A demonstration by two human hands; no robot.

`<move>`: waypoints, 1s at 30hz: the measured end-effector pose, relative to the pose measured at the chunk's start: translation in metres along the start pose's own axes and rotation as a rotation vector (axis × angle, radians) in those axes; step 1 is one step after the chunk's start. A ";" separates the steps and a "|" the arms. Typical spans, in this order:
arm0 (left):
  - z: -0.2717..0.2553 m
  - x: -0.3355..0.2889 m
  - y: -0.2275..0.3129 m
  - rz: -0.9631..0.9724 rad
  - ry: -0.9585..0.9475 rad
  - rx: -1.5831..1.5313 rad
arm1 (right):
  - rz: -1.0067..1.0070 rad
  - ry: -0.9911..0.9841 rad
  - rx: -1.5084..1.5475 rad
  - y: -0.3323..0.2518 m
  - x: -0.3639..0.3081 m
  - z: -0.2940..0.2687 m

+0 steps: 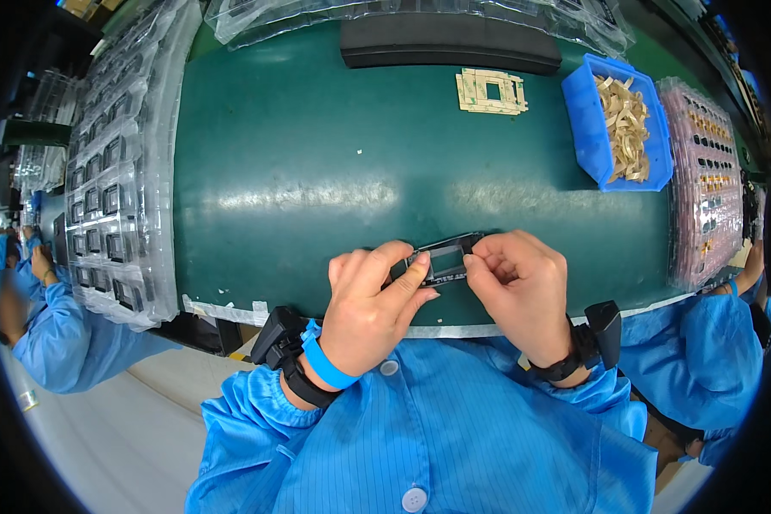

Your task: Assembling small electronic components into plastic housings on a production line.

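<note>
Between my hands, just above the green table's near edge, is a small black rectangular frame [445, 261] with a greyish window in its middle. It tilts slightly, its right end farther away. My left hand [373, 295] grips its left end, thumb on top and fingers curled around that side. At the right end, my right hand [518, 278] pinches with thumb and forefinger; whether a small piece sits between those fingertips is too small to tell. The undersides of the frame and the curled fingers are hidden.
A blue bin [591, 128] of tan strips stands far right, beside stacked pinkish trays [702, 188]. Cream adhesive sheets [492, 92] lie near a long black block [450, 43]. Clear trays of black parts [116, 184] line the left. Co-workers in blue [77, 330] sit at both sides.
</note>
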State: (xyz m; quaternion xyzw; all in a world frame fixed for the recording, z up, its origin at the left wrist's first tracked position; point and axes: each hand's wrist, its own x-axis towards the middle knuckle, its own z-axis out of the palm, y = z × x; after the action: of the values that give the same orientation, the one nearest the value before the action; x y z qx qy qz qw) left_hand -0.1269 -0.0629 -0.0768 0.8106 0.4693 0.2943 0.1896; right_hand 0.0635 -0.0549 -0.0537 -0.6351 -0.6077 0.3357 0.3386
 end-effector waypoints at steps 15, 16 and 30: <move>0.001 -0.001 0.000 0.031 0.072 -0.021 | -0.024 0.012 -0.028 0.000 -0.001 0.001; 0.001 -0.001 0.001 0.029 0.071 -0.022 | -0.022 0.008 -0.030 -0.001 -0.001 0.001; 0.003 0.001 0.003 -0.105 0.086 -0.088 | -0.108 0.011 -0.135 -0.010 -0.001 -0.009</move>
State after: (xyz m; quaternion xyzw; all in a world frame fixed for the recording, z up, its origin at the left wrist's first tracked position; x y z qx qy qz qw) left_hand -0.1223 -0.0637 -0.0766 0.7624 0.5053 0.3390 0.2199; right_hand 0.0660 -0.0560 -0.0404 -0.6246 -0.6605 0.2717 0.3159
